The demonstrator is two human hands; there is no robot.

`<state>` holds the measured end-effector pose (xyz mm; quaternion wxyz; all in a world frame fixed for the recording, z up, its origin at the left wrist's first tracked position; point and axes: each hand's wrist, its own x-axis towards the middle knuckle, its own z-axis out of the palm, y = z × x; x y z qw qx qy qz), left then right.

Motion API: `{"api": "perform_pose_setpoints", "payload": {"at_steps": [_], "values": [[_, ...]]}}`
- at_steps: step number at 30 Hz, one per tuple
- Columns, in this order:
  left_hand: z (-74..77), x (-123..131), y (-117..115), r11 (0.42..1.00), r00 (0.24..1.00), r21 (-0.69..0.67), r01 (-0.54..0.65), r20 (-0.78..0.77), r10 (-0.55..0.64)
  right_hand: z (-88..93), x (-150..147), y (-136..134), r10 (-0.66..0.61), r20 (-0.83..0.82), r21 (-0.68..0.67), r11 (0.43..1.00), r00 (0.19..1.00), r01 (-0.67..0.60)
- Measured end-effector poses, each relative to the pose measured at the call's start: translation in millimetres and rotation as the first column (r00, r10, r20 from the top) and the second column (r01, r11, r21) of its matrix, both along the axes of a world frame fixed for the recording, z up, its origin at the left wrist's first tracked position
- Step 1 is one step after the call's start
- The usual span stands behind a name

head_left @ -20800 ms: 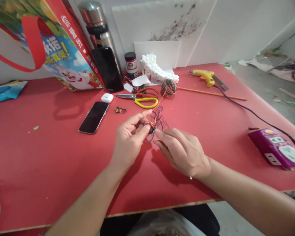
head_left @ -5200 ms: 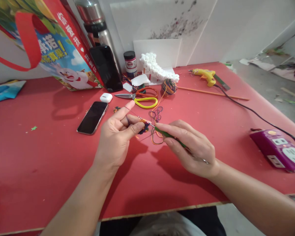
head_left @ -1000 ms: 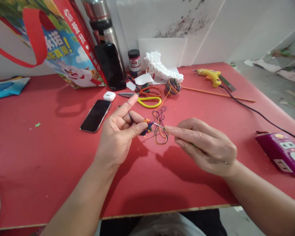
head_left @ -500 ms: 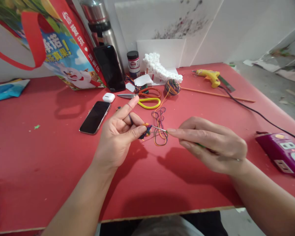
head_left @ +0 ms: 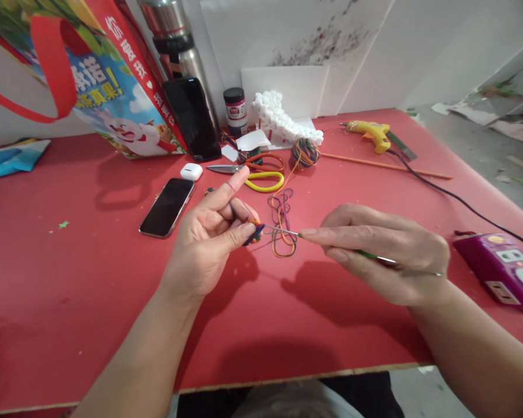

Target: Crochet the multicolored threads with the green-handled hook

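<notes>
Between thumb and fingers, my left hand (head_left: 213, 235) pinches a small multicoloured crochet piece (head_left: 255, 233). Yarn runs over its raised index finger down to the piece. My right hand (head_left: 383, 249) grips a crochet hook (head_left: 283, 231) with a green handle, partly hidden by the fingers. The hook's thin metal shaft reaches left to the crochet piece; whether its tip is inside a stitch I cannot tell. Loose yarn (head_left: 283, 247) lies in loops on the table behind the hook, leading up to a multicoloured yarn ball (head_left: 305, 154).
Scissors (head_left: 264, 181) with orange and yellow handles lie beyond my left hand, near a phone (head_left: 168, 208) and a white earbud case (head_left: 191, 172). A yellow glue gun (head_left: 370, 133) trails its cord along the right. A purple power strip (head_left: 501, 270) sits at the right edge of the red table (head_left: 91, 302).
My right hand has shifted slightly right and turned, showing more of the hook's handle. The yarn from my left index finger to the piece now shows as a taut line.
</notes>
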<state>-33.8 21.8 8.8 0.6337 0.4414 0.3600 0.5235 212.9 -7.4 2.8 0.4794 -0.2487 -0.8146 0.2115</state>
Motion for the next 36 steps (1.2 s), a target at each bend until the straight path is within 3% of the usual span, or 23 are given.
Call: {"api": "perform_pose_setpoints", "payload": {"at_steps": [7,29,36], "values": [[0.0,1,-2,1.0,0.999,0.019,-0.001,-0.054,0.002,2.9,1,0,0.024,-0.057,-0.092,0.995,0.998,-0.029],[-0.8,-3,-5,0.997,0.989,0.053,0.057,-0.143,-0.049,1.6,3,4,0.094,-0.141,-0.187,0.975,0.986,-0.12],[-2.2,5,-7,0.998,0.996,0.048,0.047,-0.073,-0.043,-10.3,0,4,0.086,-0.328,-0.31,0.931,0.941,-0.193]]}}
